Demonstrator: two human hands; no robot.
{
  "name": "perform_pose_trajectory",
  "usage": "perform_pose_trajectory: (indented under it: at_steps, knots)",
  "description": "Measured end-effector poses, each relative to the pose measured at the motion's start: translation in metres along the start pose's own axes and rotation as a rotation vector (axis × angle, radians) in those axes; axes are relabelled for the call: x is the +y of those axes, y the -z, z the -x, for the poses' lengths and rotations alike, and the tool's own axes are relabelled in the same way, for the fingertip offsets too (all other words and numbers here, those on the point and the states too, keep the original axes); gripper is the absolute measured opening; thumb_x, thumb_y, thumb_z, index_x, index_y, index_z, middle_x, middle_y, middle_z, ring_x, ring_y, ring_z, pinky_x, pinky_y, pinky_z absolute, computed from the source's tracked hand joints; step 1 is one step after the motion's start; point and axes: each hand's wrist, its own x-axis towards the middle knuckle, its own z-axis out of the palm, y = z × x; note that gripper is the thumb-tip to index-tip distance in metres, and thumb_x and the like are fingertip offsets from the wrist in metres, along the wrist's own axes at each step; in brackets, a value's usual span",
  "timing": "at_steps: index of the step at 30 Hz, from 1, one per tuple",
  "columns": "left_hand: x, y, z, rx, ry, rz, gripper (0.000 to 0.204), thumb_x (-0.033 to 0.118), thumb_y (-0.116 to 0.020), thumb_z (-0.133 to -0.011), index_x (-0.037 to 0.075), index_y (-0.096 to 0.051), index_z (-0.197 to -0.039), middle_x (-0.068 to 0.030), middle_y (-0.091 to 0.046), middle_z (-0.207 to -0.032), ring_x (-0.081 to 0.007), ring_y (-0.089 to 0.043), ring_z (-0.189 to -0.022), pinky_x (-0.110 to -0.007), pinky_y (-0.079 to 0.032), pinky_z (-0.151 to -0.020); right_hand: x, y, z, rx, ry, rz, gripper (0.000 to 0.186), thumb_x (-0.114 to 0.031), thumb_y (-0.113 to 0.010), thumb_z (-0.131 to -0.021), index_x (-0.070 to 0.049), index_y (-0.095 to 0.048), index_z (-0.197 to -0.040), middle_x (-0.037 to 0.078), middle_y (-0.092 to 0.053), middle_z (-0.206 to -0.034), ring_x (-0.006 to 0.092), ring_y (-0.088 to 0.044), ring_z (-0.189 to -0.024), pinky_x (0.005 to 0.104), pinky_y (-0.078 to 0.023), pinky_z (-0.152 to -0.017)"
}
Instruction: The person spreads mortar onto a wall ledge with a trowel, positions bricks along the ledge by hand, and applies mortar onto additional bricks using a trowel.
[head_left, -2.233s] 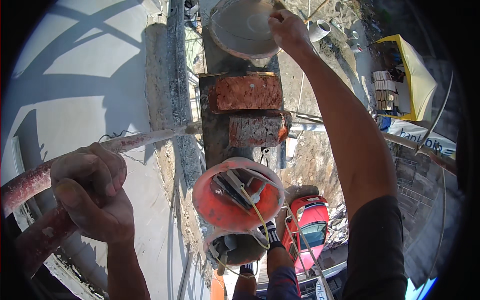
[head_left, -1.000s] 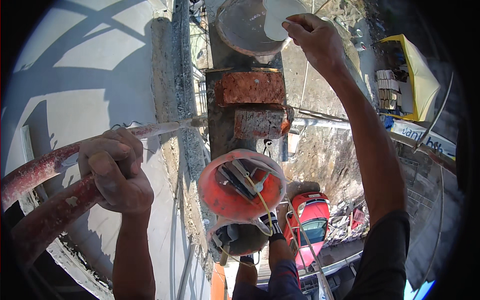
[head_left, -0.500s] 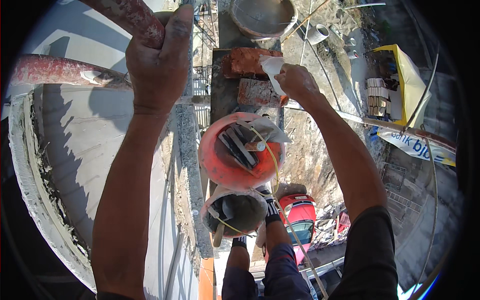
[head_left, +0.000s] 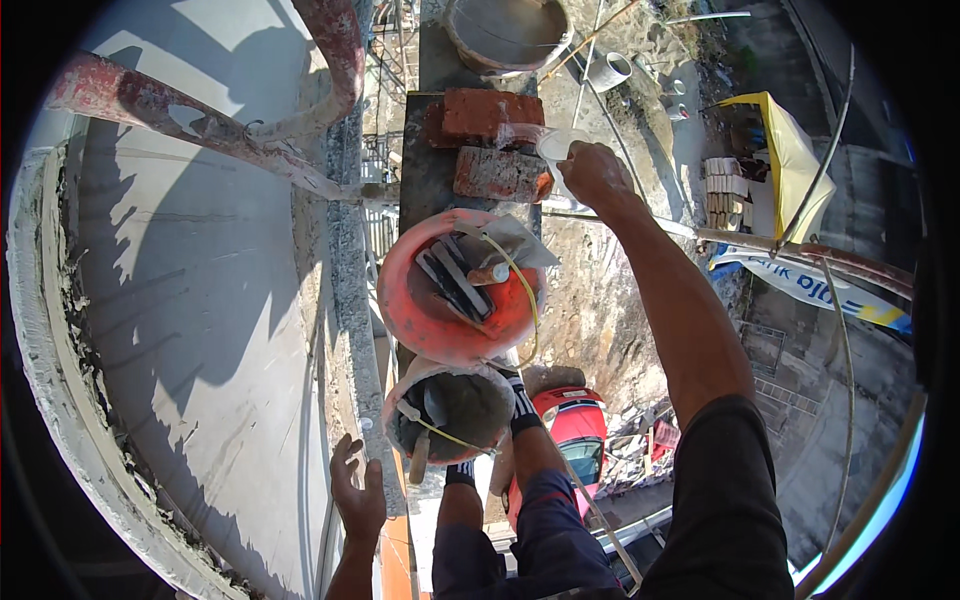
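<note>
In my right hand (head_left: 600, 178) is a whitish, see-through plastic cup (head_left: 562, 146), gripped at its near edge and tilted to the left. What looks like clear water streams from it over the red bricks (head_left: 490, 112). A second, mortar-crusted brick (head_left: 495, 175) lies just nearer on the same dark plank (head_left: 420, 190). My left hand (head_left: 360, 497) hangs low beside the concrete wall edge, fingers apart and holding nothing. Nearer than the bricks stands an orange bucket (head_left: 410, 310) with dark bars and a brush-like tool inside.
A smaller bucket (head_left: 400, 400) with a wooden-handled tool stands by my legs. A round mortar basin (head_left: 460, 45) sits at the far end. Red-painted metal pipes (head_left: 150, 100) cross at upper left. Far below are a red car (head_left: 575, 435) and rubble (head_left: 635, 455).
My left hand has let go of the red pipe and dropped down toward me. My right hand has tipped the cup, and clear liquid now runs onto the bricks. The whole view has shifted slightly.
</note>
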Motion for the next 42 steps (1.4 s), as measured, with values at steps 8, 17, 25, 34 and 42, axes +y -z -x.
perform_pose_trajectory:
  at_steps: [8,17,25,34,42]
  knots:
    - [-0.078,0.018,0.131,-0.023,0.446,-0.062,0.045,0.015,-0.06,-0.092,-0.001,-0.049,-0.133,-0.0165,-0.061,-0.116,-0.0262,-0.06,-0.107,-0.039,-0.048,-0.089,0.028,-0.002,0.017,-0.059,-0.035,0.107,0.032,-0.03,-0.063,-0.09,-0.003,-0.066,-0.107,0.026,-0.066,-0.106,0.0412,-0.063,-0.103,0.0482,-0.049,-0.089]
    - [-0.099,0.013,0.18,-0.056,0.503,-0.093,0.042,0.024,-0.057,-0.095,-0.003,-0.054,-0.127,-0.0176,-0.062,-0.115,-0.0278,-0.059,-0.109,-0.038,-0.045,-0.093,0.006,0.006,0.059,-0.2,0.019,0.126,0.031,-0.027,-0.058,-0.091,-0.007,-0.064,-0.114,0.023,-0.061,-0.115,0.04,-0.061,-0.109,0.0475,-0.049,-0.094]
    - [-0.121,0.013,0.203,-0.094,0.527,-0.069,0.042,0.025,-0.058,-0.095,-0.004,-0.055,-0.126,-0.0189,-0.062,-0.115,-0.0283,-0.058,-0.111,-0.038,-0.043,-0.096,0.016,0.016,0.076,-0.26,-0.089,0.26,0.032,-0.03,-0.058,-0.093,-0.007,-0.064,-0.115,0.022,-0.06,-0.118,0.039,-0.061,-0.111,0.0481,-0.048,-0.095]
    - [-0.119,0.013,0.198,-0.092,0.631,0.04,0.042,0.024,-0.058,-0.094,-0.005,-0.054,-0.125,-0.0154,-0.062,-0.106,-0.0164,-0.061,-0.077,-0.028,-0.051,-0.066,0.003,0.021,0.079,-0.196,-0.067,0.207,0.032,-0.03,-0.058,-0.093,-0.008,-0.064,-0.115,0.021,-0.061,-0.116,0.0384,-0.062,-0.109,0.0478,-0.049,-0.093]
    - [-0.091,0.008,0.16,-0.042,0.571,0.094,0.039,0.02,-0.055,-0.095,-0.005,-0.055,-0.125,-0.0191,-0.063,-0.111,-0.0264,-0.062,-0.103,-0.036,-0.048,-0.089,0.011,0.036,0.146,-0.156,0.01,-0.059,0.03,-0.031,-0.064,-0.09,-0.006,-0.067,-0.105,0.02,-0.064,-0.105,0.0366,-0.065,-0.095,0.0458,-0.051,-0.083]
